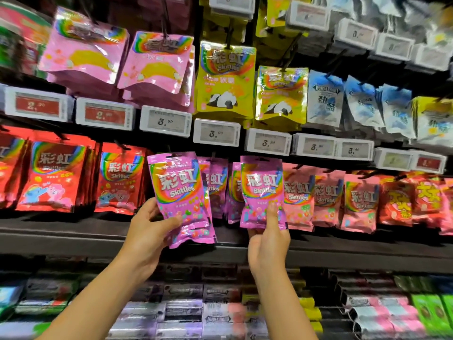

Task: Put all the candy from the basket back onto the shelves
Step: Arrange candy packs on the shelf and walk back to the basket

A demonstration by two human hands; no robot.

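My left hand (149, 231) grips the lower part of a small stack of purple Skittles bags (179, 192), held tilted in front of the middle row. My right hand (268, 238) pinches the bottom of another purple Skittles bag (262, 190), thumb on its front, held upright against the purple bags hanging on the pegs (218, 187) behind. The basket is out of view.
Red Skittles bags (54, 173) hang to the left and pink ones (326, 195) to the right in the same row. Pink and yellow bags (225, 77) hang above a strip of price tags (215, 133). Gum packs (215, 312) fill the lower shelf.
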